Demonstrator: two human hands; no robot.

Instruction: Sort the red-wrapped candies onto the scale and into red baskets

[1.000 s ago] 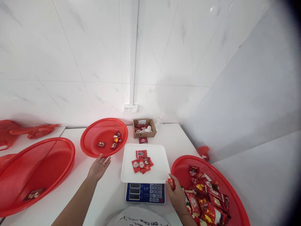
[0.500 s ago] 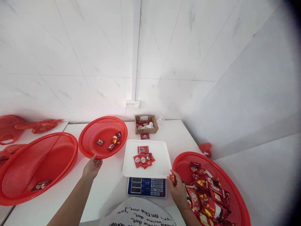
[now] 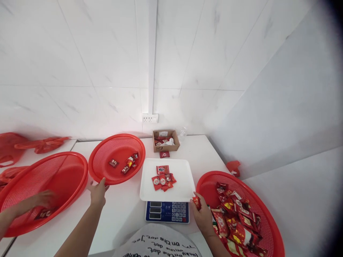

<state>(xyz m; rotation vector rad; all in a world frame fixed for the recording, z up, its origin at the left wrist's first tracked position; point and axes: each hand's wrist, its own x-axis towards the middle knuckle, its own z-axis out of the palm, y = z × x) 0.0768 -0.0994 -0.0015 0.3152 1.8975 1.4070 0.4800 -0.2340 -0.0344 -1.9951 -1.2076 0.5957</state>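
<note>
My left hand [image 3: 98,192] is at the near rim of the middle red plastic basket [image 3: 99,142], thumb against the rim and fingers partly hidden below it. A few wrapped red candies [image 3: 130,162] lie in that basket. My right hand [image 3: 201,213] pinches a small red candy packet [image 3: 196,202] by the near right corner of the white scale tray [image 3: 184,178]. On the tray rests a small pile of red packets [image 3: 162,180]. Below the tray shows the scale's blue keypad panel [image 3: 167,212].
A co-worker's blurred hand [image 3: 43,198] reaches into the left red basket [image 3: 70,157]. At right stands a red basket [image 3: 274,221] full of packets. Behind the scale are a cardboard box [image 3: 171,147], a loose packet [image 3: 164,154] and the wall. Red bags [image 3: 44,144] lie far left.
My left hand has turned from palm up to thumb over the rim, and the middle basket has shifted slightly. A co-worker's hand has entered the left basket. My right hand has barely moved.
</note>
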